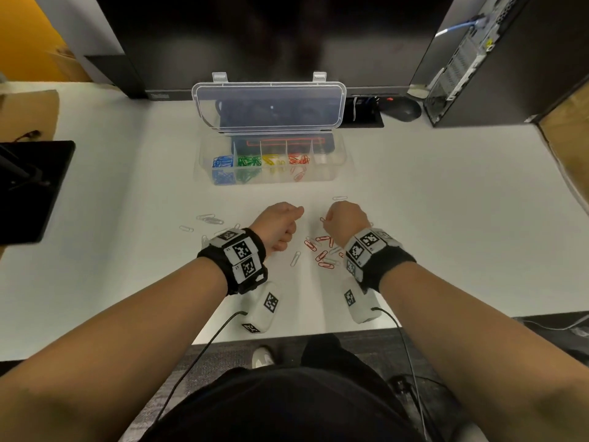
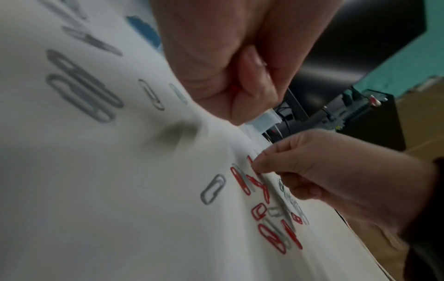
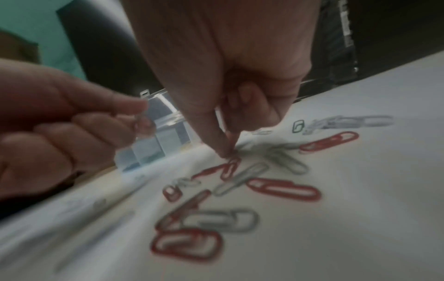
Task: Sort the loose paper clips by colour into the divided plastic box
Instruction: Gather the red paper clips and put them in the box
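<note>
The clear divided box [image 1: 322, 177] stands open mid-desk and holds blue, green, yellow and red clips in separate compartments. Loose red clips [image 1: 322, 256] and white clips [image 1: 210, 218] lie in front of it. My left hand [image 1: 288, 229] hovers just left of the red pile with its fingers curled into the palm [image 2: 245, 85]. A speck of red shows inside the curl, and a thin clip sits at the thumb tip [image 3: 139, 117]. My right hand [image 1: 325, 220] reaches down to the desk, its thumb and forefinger [image 3: 227, 150] pinching a red clip [image 3: 229, 166] at the pile's far edge.
A monitor [image 1: 271, 33] stands right behind the box's raised lid [image 1: 271, 106]. A computer tower [image 1: 471, 59] and a mouse [image 1: 403, 110] are at the back right, a black pad [image 1: 32, 186] at the left. One white clip [image 1: 339, 198] lies between hands and box.
</note>
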Action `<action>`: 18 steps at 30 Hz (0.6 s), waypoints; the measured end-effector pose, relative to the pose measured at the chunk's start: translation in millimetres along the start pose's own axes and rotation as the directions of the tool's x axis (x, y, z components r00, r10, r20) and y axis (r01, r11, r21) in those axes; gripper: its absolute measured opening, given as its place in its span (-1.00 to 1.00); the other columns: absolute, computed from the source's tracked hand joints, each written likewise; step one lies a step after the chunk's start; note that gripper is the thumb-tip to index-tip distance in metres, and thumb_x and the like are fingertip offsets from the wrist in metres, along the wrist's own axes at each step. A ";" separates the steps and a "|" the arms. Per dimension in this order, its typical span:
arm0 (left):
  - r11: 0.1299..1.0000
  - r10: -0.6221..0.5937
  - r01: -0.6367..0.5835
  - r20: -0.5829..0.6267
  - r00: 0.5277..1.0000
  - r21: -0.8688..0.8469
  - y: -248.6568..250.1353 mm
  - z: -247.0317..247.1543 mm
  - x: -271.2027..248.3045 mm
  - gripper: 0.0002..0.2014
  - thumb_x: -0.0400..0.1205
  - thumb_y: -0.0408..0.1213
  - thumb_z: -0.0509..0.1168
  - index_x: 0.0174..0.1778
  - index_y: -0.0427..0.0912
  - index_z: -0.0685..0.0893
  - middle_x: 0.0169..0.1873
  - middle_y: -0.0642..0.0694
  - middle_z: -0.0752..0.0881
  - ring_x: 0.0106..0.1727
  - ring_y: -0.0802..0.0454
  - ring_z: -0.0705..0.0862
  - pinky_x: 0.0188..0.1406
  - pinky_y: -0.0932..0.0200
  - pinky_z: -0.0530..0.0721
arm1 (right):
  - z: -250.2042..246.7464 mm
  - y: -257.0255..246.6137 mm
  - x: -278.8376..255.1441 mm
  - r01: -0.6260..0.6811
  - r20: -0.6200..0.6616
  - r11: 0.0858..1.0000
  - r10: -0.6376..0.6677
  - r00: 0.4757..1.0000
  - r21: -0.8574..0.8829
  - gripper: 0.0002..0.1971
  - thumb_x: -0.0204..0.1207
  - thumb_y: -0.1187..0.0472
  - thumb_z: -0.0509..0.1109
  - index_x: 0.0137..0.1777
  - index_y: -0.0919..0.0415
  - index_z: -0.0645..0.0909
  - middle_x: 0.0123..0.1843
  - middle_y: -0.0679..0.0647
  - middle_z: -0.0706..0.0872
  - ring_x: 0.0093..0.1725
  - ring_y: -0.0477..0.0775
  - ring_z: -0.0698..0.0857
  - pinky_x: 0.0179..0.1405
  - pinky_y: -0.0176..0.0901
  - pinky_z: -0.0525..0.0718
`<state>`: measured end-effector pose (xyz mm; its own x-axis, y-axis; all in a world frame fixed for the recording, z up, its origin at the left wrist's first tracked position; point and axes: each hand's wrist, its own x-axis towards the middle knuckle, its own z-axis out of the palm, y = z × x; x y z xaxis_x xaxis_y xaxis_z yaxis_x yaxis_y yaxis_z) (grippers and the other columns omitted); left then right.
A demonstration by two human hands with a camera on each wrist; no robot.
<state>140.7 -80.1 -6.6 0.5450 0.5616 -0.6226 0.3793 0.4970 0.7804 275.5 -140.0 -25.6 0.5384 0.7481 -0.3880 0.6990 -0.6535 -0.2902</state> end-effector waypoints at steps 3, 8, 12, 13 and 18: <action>0.991 -0.064 0.069 0.044 0.997 -0.112 0.6 -0.1 -1.7 -0.81 0.68 -0.31 0.15 -0.27 -0.11 0.48 -0.50 -0.02 0.36 -0.69 0.20 0.33 -0.75 0.44 0.24 | -4.9 2.7 7.1 -0.013 0.068 0.999 0.009 0.998 0.051 -0.83 0.50 0.15 0.35 -0.17 0.27 0.57 -0.16 0.16 0.65 -0.17 0.10 0.61 -0.21 -0.16 0.54; 0.993 -0.093 0.090 0.031 0.995 0.073 4.7 -2.7 -3.5 -0.71 0.69 -0.24 0.15 -0.38 -0.17 0.49 -0.45 -0.04 0.46 -0.63 0.14 0.36 -0.74 0.41 0.24 | -23.1 29.4 3.9 -0.207 0.304 0.660 -0.035 0.952 0.722 -0.70 0.44 0.30 0.26 -0.50 0.14 0.32 -0.52 0.04 0.35 -0.61 -0.04 0.29 -0.64 -0.27 0.19; 0.921 -0.031 0.032 -0.008 0.999 0.387 5.6 7.4 -3.6 -0.63 0.63 -0.15 0.28 -0.48 -0.20 0.49 -0.54 -0.07 0.51 -0.56 0.07 0.31 -0.64 0.34 0.20 | -26.9 49.3 -3.2 -0.400 0.364 -0.068 -0.298 0.882 0.914 -0.79 0.27 0.34 0.07 -0.51 0.18 0.45 -0.50 0.02 0.39 -0.61 -0.08 0.34 -0.68 -0.37 0.23; 0.926 -0.027 0.026 -0.002 1.000 0.376 5.0 9.3 -1.9 -0.64 0.60 -0.12 0.32 -0.48 -0.19 0.50 -0.54 -0.08 0.55 -0.56 0.08 0.33 -0.65 0.34 0.22 | -28.2 50.5 -3.9 -0.400 0.335 -0.142 -0.337 0.880 0.906 -0.84 0.22 0.29 0.10 -0.47 0.21 0.49 -0.46 0.04 0.45 -0.58 -0.07 0.41 -0.67 -0.38 0.33; 0.866 0.125 -0.090 -0.040 0.991 0.492 2.3 10.9 7.0 -0.55 0.54 -0.05 0.39 -0.62 -0.11 0.44 -0.61 -0.02 0.44 -0.60 0.13 0.36 -0.60 0.32 0.32 | -33.8 44.2 2.1 -0.313 0.316 0.052 -0.249 0.916 0.948 -0.94 0.36 0.29 0.29 -0.30 0.22 0.56 -0.48 0.02 0.48 -0.63 -0.11 0.40 -0.75 -0.40 0.33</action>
<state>153.6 -82.2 -8.5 0.5580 0.6453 -0.5218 0.6477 0.0545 0.7600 323.5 -163.5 -9.7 0.1701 0.8116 -0.5589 -0.5781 -0.3771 -0.7236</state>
